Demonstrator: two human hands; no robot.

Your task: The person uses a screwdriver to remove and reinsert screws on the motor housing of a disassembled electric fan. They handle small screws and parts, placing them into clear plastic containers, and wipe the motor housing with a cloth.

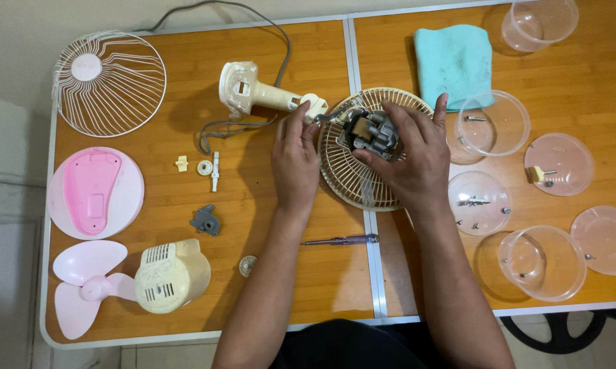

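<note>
Grey metal fan motor (373, 131) sits on the cream rear grille (349, 181) mid-table — right hand (410, 157) fingers clasp it, left hand (296, 154) pinches the cream stand's joint (313, 106). Clear plastic bowls (480, 203) hold small screws.

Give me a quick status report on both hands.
Left hand pinching cream fan neck joint. Right hand gripping grey metal fan motor on cream rear grille. Purple-handled screwdriver lies nearby.

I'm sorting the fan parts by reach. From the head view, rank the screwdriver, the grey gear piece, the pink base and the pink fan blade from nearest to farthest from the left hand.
From the left hand:
1. Screwdriver, just below, beside the forearm.
2. Grey gear piece, to the left and lower.
3. Pink base, far left edge.
4. Pink fan blade, bottom left corner.
</note>
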